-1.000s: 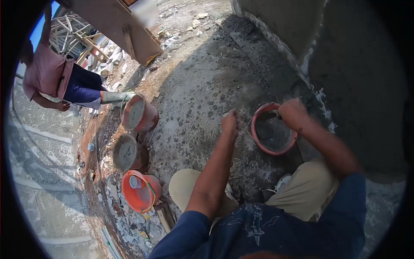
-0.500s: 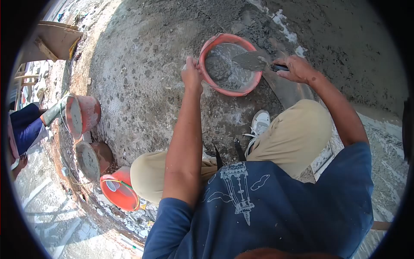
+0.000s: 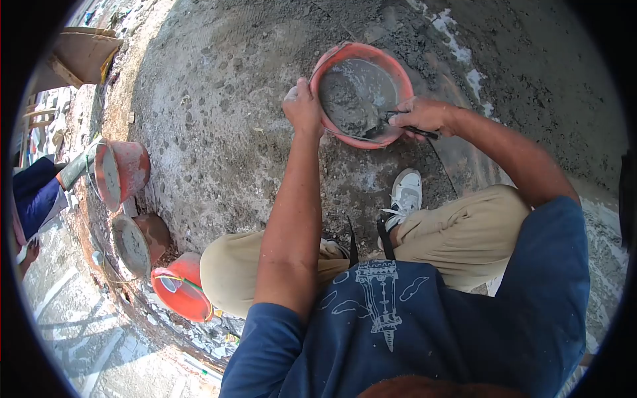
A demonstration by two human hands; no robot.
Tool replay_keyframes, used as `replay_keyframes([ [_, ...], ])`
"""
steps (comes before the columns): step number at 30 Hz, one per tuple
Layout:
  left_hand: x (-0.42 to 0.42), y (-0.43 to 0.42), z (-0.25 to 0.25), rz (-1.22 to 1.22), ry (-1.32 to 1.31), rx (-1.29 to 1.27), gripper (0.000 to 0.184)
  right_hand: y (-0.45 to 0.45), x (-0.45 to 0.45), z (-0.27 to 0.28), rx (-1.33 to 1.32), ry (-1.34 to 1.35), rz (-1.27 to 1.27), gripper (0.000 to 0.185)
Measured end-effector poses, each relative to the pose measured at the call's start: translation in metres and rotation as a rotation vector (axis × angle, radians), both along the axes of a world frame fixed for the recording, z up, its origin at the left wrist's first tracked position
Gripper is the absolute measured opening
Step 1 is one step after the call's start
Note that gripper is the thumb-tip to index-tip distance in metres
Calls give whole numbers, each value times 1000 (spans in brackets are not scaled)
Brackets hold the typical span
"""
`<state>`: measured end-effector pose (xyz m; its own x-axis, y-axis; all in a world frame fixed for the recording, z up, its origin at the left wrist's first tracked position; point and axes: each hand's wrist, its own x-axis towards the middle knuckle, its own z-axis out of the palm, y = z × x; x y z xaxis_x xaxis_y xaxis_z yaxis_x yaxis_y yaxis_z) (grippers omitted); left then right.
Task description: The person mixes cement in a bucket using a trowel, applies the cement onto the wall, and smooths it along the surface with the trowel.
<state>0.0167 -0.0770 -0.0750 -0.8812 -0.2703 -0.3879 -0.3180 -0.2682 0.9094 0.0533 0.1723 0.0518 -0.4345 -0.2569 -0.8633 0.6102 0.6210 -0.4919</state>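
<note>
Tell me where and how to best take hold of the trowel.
Grip its black handle, coming from the right side, as the right hand does. The handle sticks out over the rim of the red bucket, while the blade sits inside amid wet mortar, so the handle should give the surest hold.

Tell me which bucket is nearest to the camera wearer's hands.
The red bucket between left hand and right hand; the other three buckets stand near the picture's left side.
</note>
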Motion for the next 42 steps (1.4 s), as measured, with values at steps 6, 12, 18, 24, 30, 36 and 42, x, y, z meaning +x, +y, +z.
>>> replay_keyframes([
  [6,0,2,5,36,28,23,38,9,-30,45,333,552,473,31],
  [12,0,-2,8,63,13,122,36,-22,-7,38,489,943,946,23],
  [18,-3,5,2,51,17,85,35,-10,-37,77,691,1302,954,21],
  [24,0,0,-1,24,25,70,33,-63,-42,47,617,1256,1184,17],
  [30,0,0,-2,-16,16,94,28,-26,-44,93,577,1371,1125,19],
  [36,2,-4,5,-8,20,104,27,-9,-65,45,814,1357,1047,24],
  [42,1,2,4,44,18,209,27,-1,-34,20,796,841,886,18],
])
